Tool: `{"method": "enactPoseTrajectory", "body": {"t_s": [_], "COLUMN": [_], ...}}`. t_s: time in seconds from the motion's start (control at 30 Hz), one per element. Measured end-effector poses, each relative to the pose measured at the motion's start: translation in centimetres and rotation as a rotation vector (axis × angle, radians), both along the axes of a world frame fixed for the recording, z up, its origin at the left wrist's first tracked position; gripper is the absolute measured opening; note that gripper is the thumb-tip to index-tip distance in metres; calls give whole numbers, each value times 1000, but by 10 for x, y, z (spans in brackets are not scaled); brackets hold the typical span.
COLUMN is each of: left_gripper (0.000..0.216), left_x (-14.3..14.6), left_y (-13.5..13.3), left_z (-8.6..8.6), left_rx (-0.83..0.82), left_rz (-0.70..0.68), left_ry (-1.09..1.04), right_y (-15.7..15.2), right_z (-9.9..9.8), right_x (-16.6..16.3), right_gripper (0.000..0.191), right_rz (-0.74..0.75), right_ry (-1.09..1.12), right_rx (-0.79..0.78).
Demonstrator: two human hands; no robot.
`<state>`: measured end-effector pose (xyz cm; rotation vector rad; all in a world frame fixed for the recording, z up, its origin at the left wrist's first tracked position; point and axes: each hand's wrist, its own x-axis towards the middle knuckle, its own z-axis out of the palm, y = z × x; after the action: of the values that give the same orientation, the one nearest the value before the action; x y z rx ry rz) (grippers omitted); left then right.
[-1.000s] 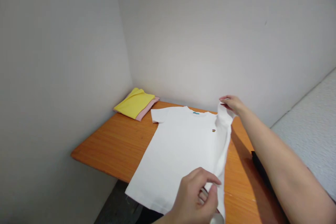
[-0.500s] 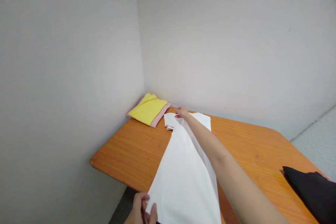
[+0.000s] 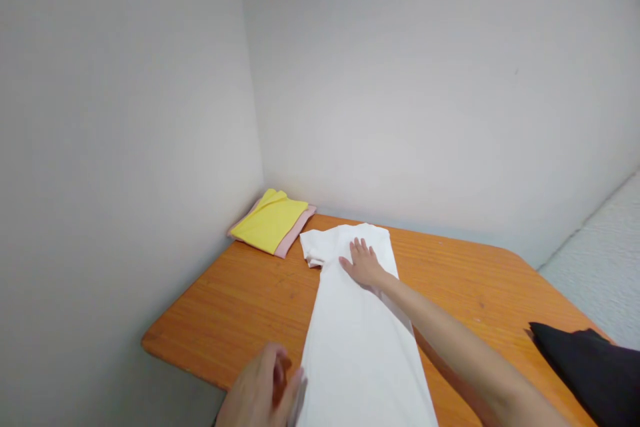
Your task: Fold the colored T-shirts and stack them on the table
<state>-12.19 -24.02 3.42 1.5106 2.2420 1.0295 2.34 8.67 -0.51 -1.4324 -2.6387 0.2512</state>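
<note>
A white T-shirt (image 3: 360,340) lies folded lengthwise on the wooden table, its short sleeve sticking out at the far left and its lower end running out of the bottom of the view. My right hand (image 3: 364,265) rests flat on the upper part of the shirt, palm down with fingers spread. Beside the shirt's near left edge is my left hand (image 3: 263,383), slightly blurred, its fingers curved and a gap showing between thumb and fingers. Nothing is visible between them.
A folded yellow garment (image 3: 270,221) lies on a pink one (image 3: 296,230) at the table's far left corner. Black cloth (image 3: 585,363) lies at the right. The wooden table (image 3: 225,310) meets walls behind and at left.
My right hand has let go of the cloth near the collar and now presses flat on the shirt. My left hand has released the lower left edge. The shirt lies flatter.
</note>
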Motion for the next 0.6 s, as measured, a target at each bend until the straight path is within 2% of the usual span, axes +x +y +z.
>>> {"method": "enactPoseTrajectory", "body": {"t_s": [0.13,0.2,0.27,0.33,0.4,0.47,0.6], "left_gripper": [37,50,54,42,28,24,26], "left_x": [-50,-72,-88,-102,-116,-129,-149], "left_y": [97,142,172,187,189,186,185], "left_z": [11,7,-1,-12,-22,-28,-23], "left_rx": [-48,-108,-156,-180,-182,-153,-38], "left_rz": [-145,-167,-154,-123,-84,-61,-84], "left_ry": [303,415,468,495,512,510,468], "right_y": [-27,-39,-50,-58,-66,-71,-79], "right_z": [-12,-20,-28,-35,-39,-39,-29], "right_x": [-40,-57,-71,-86,-100,-114,-134], "right_gripper": [93,94,94,94,94,94,94], "right_rz": [17,7,-4,-9,-11,-10,-6], "right_ry": [-2,13,35,58,82,109,139], "right_rx": [50,84,108,116,122,127,108]}}
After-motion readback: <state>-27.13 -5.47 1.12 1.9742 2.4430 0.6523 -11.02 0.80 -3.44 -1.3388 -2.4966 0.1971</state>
